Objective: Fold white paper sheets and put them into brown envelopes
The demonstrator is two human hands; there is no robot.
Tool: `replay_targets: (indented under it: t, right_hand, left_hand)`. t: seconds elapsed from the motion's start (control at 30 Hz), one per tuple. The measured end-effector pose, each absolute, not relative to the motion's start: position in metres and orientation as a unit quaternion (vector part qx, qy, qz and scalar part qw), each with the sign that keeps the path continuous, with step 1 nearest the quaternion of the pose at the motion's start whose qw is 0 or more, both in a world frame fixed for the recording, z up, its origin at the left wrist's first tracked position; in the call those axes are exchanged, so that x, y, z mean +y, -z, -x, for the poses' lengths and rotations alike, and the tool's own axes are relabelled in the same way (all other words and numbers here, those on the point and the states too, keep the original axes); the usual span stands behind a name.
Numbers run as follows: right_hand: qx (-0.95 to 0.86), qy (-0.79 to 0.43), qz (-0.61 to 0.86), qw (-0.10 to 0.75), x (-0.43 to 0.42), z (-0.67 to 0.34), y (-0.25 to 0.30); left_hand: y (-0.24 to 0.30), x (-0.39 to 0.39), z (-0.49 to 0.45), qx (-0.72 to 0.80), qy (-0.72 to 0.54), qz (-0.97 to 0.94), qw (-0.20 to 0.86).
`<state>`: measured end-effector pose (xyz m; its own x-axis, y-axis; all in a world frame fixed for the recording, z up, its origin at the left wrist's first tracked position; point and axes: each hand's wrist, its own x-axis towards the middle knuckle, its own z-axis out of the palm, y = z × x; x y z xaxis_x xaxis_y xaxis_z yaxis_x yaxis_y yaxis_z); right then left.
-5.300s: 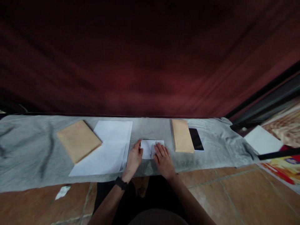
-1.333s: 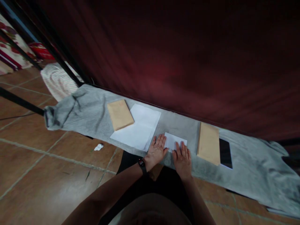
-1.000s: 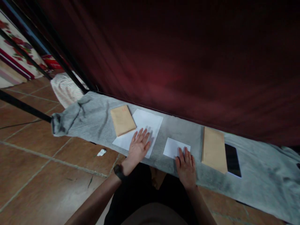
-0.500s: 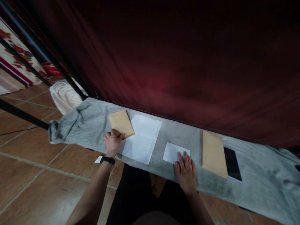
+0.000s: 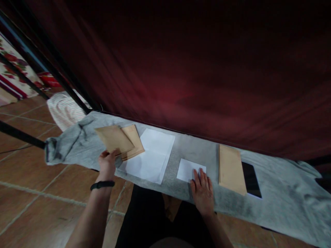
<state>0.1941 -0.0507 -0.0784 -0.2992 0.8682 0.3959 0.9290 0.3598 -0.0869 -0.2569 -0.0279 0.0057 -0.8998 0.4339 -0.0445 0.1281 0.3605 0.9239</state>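
Observation:
Pinched in my left hand is a brown envelope, raised above a small stack of brown envelopes and partly covering it. White paper sheets lie right beside that stack, partly beneath it. My right hand rests with fingers stretched over the near right corner of a small folded white paper. To its right lies another brown envelope pile.
A dark tablet-like device sits partly under the right-hand pile. Everything lies on a narrow bench with a grey cloth. A dark red curtain hangs behind it. Black metal bars and a striped cloth are at the left.
My left hand has lifted one brown envelope off the left stack and shifted it leftward. My right hand stays on the small white paper. The view has shifted slightly.

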Motion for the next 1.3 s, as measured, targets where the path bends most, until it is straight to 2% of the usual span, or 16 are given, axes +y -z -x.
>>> replay_targets:
  t: [0.1, 0.23, 0.37, 0.47, 0.53, 0.7, 0.87, 0.93, 1.03, 1.1, 1.13, 1.23, 1.3]
  right_hand:
    - [-0.801, 0.073, 0.561, 0.195, -0.051, -0.194, 0.079]
    - [-0.794, -0.010, 0.562, 0.233, -0.051, -0.196, 0.077]
    - [-0.712, -0.249, 0.561, 0.341, -0.054, -0.193, 0.057]
    - [-0.562, -0.507, 0.531, 0.381, -0.064, -0.185, 0.033]
    - [-0.464, -0.615, 0.493, 0.404, -0.071, -0.178, 0.020]
    - [-0.387, -0.623, 0.498, 0.462, -0.078, -0.171, 0.012]
    - [-0.367, -0.654, 0.487, 0.447, -0.074, -0.171, 0.011]
    - [-0.385, -0.648, 0.489, 0.440, -0.071, -0.171, 0.011]
    - [-0.427, -0.598, 0.518, 0.438, -0.065, -0.174, 0.014]
    - [-0.453, -0.554, 0.545, 0.436, -0.061, -0.179, 0.017]
    - [-0.464, -0.536, 0.553, 0.438, -0.060, -0.181, 0.019]
    - [-0.498, -0.515, 0.540, 0.442, -0.058, -0.189, 0.021]
    - [-0.522, -0.519, 0.515, 0.440, -0.058, -0.192, 0.020]
  left_hand:
    - [-0.021, -0.034, 0.234, 0.755, -0.601, -0.136, 0.222]
    - [-0.037, -0.046, 0.157, 0.592, -0.682, -0.092, 0.419]
    - [-0.031, -0.063, 0.052, 0.479, -0.674, -0.139, 0.545]
    - [-0.016, -0.072, -0.008, 0.453, -0.666, -0.131, 0.579]
    - [-0.008, -0.076, -0.031, 0.453, -0.672, -0.110, 0.576]
    - [-0.007, -0.088, -0.049, 0.419, -0.654, -0.092, 0.624]
    - [-0.015, -0.100, -0.042, 0.412, -0.615, -0.088, 0.666]
    - [-0.012, -0.107, -0.038, 0.439, -0.575, -0.105, 0.682]
    - [-0.003, -0.120, -0.031, 0.498, -0.451, -0.207, 0.712]
    - [-0.003, -0.126, -0.026, 0.528, -0.368, -0.345, 0.683]
    - [-0.006, -0.126, -0.023, 0.543, -0.346, -0.430, 0.633]
    - [-0.021, -0.107, -0.007, 0.551, -0.315, -0.680, 0.366]
    - [-0.029, -0.082, 0.007, 0.529, -0.236, -0.783, 0.228]
